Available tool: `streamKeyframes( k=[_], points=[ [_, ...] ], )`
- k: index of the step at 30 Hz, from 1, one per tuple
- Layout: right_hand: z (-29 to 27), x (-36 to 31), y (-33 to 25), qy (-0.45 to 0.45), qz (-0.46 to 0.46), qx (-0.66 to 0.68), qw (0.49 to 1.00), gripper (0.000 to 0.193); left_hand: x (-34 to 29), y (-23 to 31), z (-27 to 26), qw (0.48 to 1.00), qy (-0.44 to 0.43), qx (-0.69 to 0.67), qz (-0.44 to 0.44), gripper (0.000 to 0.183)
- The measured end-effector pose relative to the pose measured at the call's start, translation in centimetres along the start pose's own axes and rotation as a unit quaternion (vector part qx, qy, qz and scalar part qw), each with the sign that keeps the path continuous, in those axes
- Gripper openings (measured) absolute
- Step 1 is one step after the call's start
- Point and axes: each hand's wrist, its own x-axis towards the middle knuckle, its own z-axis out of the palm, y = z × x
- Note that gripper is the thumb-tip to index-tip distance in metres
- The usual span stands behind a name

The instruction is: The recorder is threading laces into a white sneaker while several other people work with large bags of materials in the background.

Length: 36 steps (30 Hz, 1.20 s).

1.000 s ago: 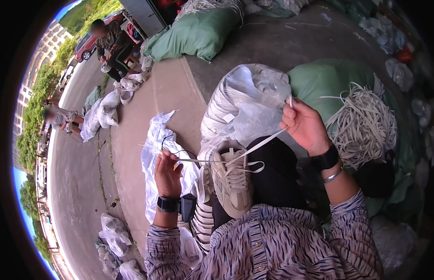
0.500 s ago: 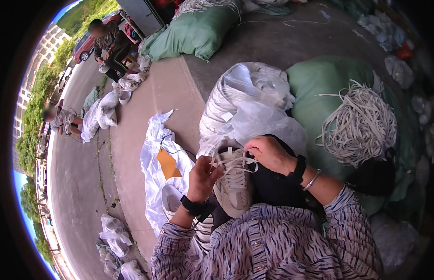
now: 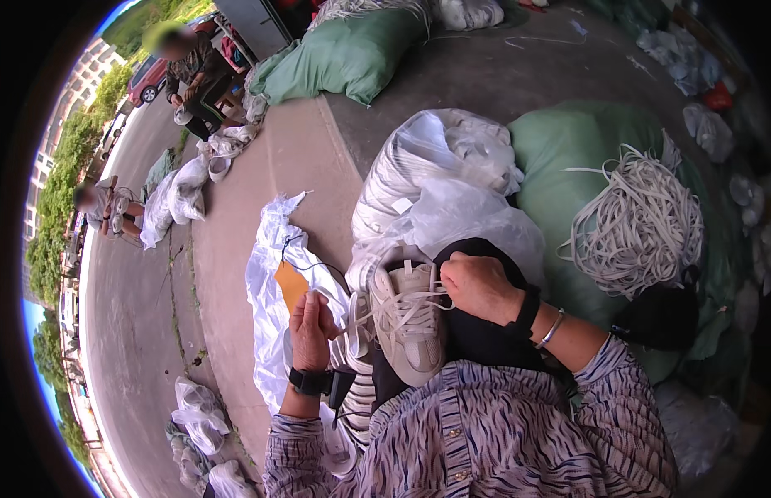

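Note:
A beige sneaker [image 3: 416,354] rests on my lap with its toe toward me. Flat off-white shoelaces [image 3: 410,305] run through its eyelets. To the left of the shoe, my left hand [image 3: 311,328] is closed in a pinch on one lace end, which stretches across to the eyelets. On the other side my right hand [image 3: 483,286] is closed, fist-like, around the other lace end, close to the shoe's collar; the fingertips are partly hidden. Stacked pale shoes [image 3: 361,378] lie just left of my lap, below the left forearm.
White wrapping [image 3: 265,274] with an orange card [image 3: 291,284] lies left. Ahead stands a white sack [image 3: 394,178]; right, a green sack [image 3: 560,153] bears a heap of laces [image 3: 639,220]. Another green sack [image 3: 344,62] lies farther off. Two people sit at the far left, among bags [image 3: 186,191].
My left hand has moved left and slightly down, away from the shoe, drawing its lace out. My right hand has shifted slightly right and down. The loop near the shoe's top is gone.

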Motion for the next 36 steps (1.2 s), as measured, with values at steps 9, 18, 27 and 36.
streamKeyframes(
  k=[9,18,27,36],
  points=[
    [0.5,0.6,-0.6,-0.029,-0.030,-0.104,0.994,0.009,2.8,4.9,-3.4,0.981,0.000,-0.178,0.082,0.014],
    [1.1,1.3,0.2,-0.058,0.042,-0.015,0.997,0.010,3.0,6.6,-4.3,0.971,0.080,-0.147,0.173,0.018],
    [-0.3,1.6,0.5,-0.111,-0.072,-0.021,0.991,0.006,1.9,3.7,-1.5,0.981,0.005,0.143,0.131,0.020],
    [-1.1,4.6,1.9,-0.138,-0.279,-0.084,0.947,0.009,1.4,-2.2,2.2,0.962,-0.134,0.234,0.027,0.020]
  ],
)
